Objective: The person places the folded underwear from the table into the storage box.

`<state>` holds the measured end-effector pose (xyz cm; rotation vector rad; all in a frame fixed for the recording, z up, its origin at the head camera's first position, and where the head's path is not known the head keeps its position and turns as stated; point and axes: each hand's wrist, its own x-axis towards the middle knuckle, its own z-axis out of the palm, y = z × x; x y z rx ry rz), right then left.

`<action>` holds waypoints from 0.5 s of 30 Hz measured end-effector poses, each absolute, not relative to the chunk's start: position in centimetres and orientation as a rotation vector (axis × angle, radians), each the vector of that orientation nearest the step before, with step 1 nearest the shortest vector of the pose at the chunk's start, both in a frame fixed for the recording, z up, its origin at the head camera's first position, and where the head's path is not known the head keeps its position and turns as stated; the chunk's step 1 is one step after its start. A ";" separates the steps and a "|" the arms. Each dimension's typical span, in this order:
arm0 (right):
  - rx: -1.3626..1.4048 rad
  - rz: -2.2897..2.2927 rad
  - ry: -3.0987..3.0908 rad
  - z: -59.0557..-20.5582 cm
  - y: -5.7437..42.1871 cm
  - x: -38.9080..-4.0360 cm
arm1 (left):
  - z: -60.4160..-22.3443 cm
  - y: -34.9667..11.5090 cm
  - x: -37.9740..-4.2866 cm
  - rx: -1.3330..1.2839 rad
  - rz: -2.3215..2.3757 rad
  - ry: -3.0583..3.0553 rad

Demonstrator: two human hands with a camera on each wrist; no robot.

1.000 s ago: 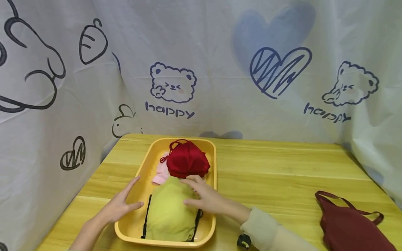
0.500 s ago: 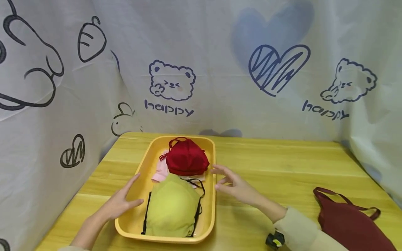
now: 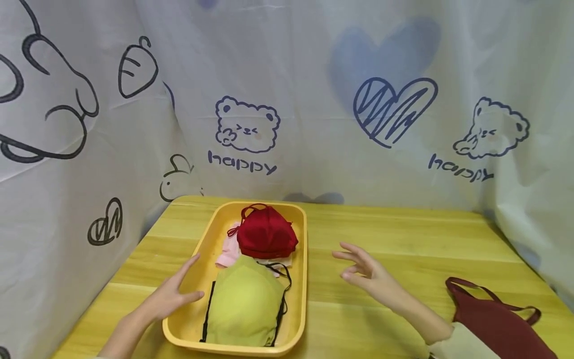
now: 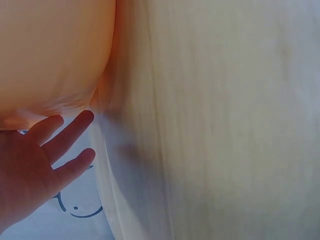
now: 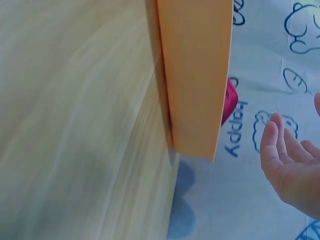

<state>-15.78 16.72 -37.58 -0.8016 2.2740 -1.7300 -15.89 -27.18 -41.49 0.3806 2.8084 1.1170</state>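
A yellow plastic tray (image 3: 304, 279) stands on the table with folded clothing inside. At its near end lies a yellow-green padded bra (image 3: 246, 301) with black straps. Behind that sits a red satin bra (image 3: 267, 234), partly over pale pink cloth (image 3: 230, 251). My left hand (image 3: 168, 298) is at the tray's left rim, thumb and forefinger spread; in the left wrist view its straight fingers (image 4: 72, 134) lie along the outer wall. To the right of the tray, my right hand (image 3: 374, 279) hovers over the table with loosely bent fingers, holding nothing.
A maroon strappy top (image 3: 498, 319) lies on the wooden table (image 3: 394, 224) at the right, near my right forearm. White curtains (image 3: 314, 124) with drawn bears and hearts enclose the back and sides.
My right hand has drawn back from above the yellow-green bra, over the tray's right rim, to the table on the right. My left hand stays at the left rim.
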 end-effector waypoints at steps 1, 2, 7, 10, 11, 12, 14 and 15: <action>-0.788 -1.740 2.272 -37.7 17.1 -15.6 | -41.5 -27.2 -15.9 0.384 1.113 2.809; -0.776 -1.749 2.277 -37.7 17.5 -15.4 | -41.5 -27.2 -15.9 0.386 1.111 2.809; -0.704 -1.765 2.297 -37.8 19.5 -14.5 | -41.6 -27.3 -15.9 0.388 1.108 2.810; -0.661 -1.777 2.294 -37.9 20.6 -13.9 | -41.7 -27.3 -15.8 0.382 1.104 2.802; -0.657 -1.783 2.295 -37.9 20.9 -13.7 | -41.7 -27.3 -15.8 0.383 1.103 2.799; -0.655 -1.789 2.301 -37.8 21.3 -13.5 | -41.7 -27.3 -15.8 0.383 1.101 2.799; -0.631 -1.797 2.323 -37.7 21.9 -13.2 | -41.7 -27.3 -15.8 0.383 1.104 2.799; -0.616 -1.807 2.330 -37.6 22.3 -13.0 | -41.7 -27.3 -15.8 0.383 1.104 2.800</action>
